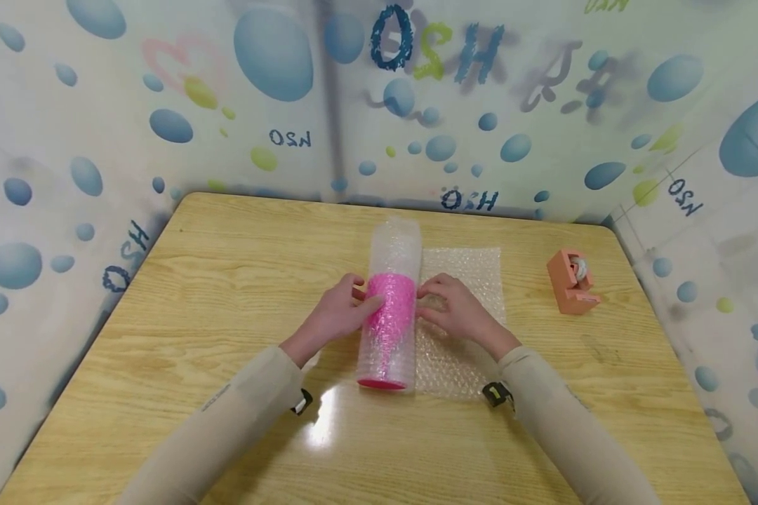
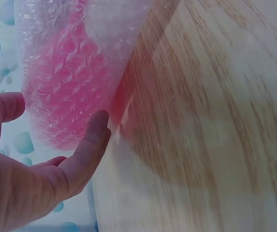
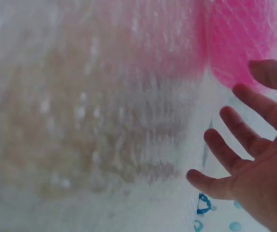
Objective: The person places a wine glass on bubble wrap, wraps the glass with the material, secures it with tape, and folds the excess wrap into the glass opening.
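Observation:
A pink and white cylinder [image 1: 392, 298] wrapped in clear bubble wrap lies lengthwise on the table between both hands. My left hand [image 1: 341, 308] is at its left side, thumb over the pink part and fingers by the lower left edge. In the left wrist view the fingers of this hand [image 2: 56, 164] look fairly straight beside the wrapped pink surface. On the right, my right hand [image 1: 456, 306] is beside the roll, above the flat bubble wrap sheet [image 1: 461, 365]. The right wrist view shows that hand [image 3: 254, 159] with its fingers spread, close to the wrap.
An orange tape dispenser [image 1: 571, 284] with a roll of tape stands at the right of the wooden table [image 1: 227, 280]. Behind the table, and at both sides, is a wall covering [image 1: 328, 140] with blue and green drops and lettering.

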